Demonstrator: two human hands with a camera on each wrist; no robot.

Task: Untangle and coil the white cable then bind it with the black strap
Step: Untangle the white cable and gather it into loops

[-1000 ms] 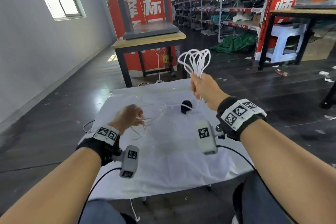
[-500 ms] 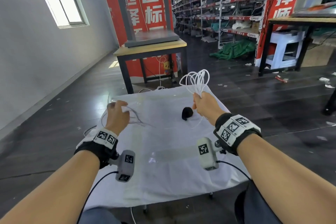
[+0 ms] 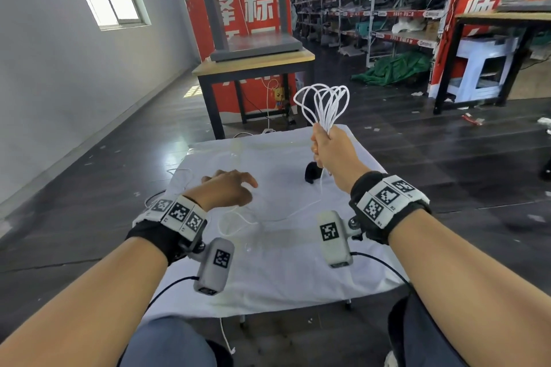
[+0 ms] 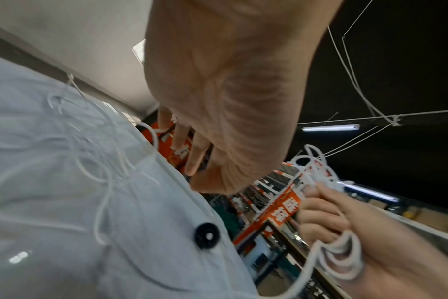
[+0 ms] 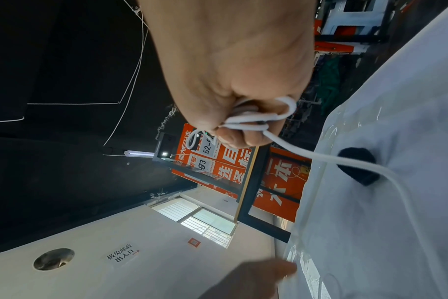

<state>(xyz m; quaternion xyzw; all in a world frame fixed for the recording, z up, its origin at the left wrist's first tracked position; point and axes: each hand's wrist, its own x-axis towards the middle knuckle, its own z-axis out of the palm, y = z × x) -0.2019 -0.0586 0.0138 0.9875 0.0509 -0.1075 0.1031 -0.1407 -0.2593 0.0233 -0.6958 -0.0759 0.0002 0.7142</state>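
I am mid-coil: my right hand [image 3: 331, 149] fists the thin white cable [image 3: 323, 104] in loops, my left hand [image 3: 229, 189] hovers open-fingered, empty, over slack on the white-clothed desk [image 3: 283, 262], next gathering it beside the small black strap [image 3: 311, 173].

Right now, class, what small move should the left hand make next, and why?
Probably pinch the loose cable on the cloth and feed it up: the left hand hovers open, while the right hand grips only a partial coil.
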